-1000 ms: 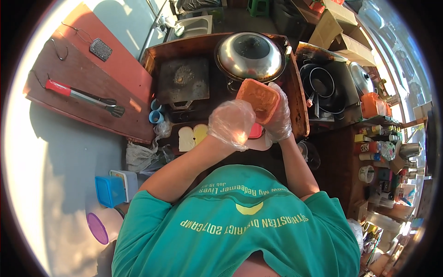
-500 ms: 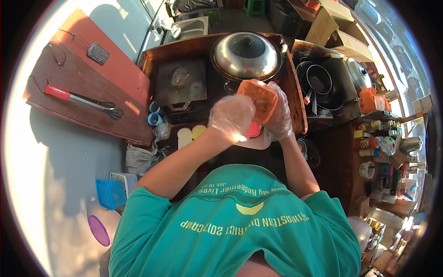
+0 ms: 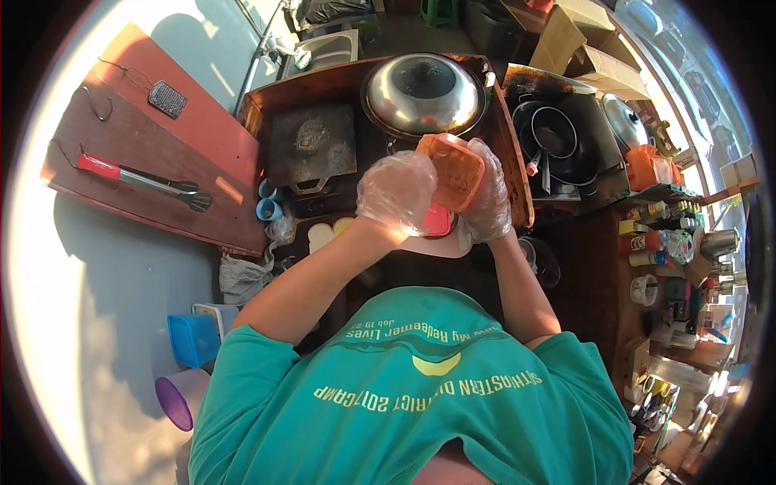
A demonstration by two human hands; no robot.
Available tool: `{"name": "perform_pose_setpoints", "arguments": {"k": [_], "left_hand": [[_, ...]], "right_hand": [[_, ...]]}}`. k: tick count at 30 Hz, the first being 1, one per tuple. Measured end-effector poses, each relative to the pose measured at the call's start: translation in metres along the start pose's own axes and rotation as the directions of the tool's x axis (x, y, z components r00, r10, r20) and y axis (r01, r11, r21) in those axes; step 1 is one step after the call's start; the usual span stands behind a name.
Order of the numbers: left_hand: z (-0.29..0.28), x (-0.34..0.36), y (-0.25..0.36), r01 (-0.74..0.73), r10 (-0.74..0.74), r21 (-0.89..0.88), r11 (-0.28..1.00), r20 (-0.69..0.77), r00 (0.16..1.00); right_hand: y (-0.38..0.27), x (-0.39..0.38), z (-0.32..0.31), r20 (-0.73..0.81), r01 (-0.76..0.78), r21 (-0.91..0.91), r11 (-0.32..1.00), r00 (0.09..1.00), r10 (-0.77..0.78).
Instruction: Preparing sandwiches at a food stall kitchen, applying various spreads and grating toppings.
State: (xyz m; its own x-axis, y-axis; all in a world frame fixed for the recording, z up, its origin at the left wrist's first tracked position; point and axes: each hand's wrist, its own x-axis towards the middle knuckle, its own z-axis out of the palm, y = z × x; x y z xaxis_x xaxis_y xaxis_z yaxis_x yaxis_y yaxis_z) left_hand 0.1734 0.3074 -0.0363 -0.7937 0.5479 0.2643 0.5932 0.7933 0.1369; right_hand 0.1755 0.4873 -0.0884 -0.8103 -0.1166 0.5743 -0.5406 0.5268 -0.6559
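- In the head view, the left hand (image 3: 396, 192) had moved a bit farther off; less bread (image 3: 321, 235) showed. Both hands looked busy with the orange tub (image 3: 453, 171).
- The tub was tipped between them.
- Right hand (image 3: 493, 198): fingers wrapped its right side.
- Left: fingers by its left edge; how open, or holding anything, I couldn't tell.

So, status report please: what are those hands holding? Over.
Right hand holding orange tub, tilted, open side showing. Left hand at tub's left edge, grip unclear. Hands and tub partly cover a red plastic thing.
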Motion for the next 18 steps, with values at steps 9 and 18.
{"name": "perform_pose_setpoints", "arguments": {"k": [9,18], "left_hand": [[0.008,-0.004,-0.001,0.007,-0.008,0.031,0.999,0.027,1.000],[-0.021,-0.003,0.001,-0.154,0.148,-0.052,0.987,-0.098,0.984]], "right_hand": [[-0.020,0.002,0.000,-0.207,0.082,-0.059,0.995,0.974,-0.092],[-0.013,-0.005,-0.005,-0.210,-0.005,0.002,1.000,0.978,0.005]]}}
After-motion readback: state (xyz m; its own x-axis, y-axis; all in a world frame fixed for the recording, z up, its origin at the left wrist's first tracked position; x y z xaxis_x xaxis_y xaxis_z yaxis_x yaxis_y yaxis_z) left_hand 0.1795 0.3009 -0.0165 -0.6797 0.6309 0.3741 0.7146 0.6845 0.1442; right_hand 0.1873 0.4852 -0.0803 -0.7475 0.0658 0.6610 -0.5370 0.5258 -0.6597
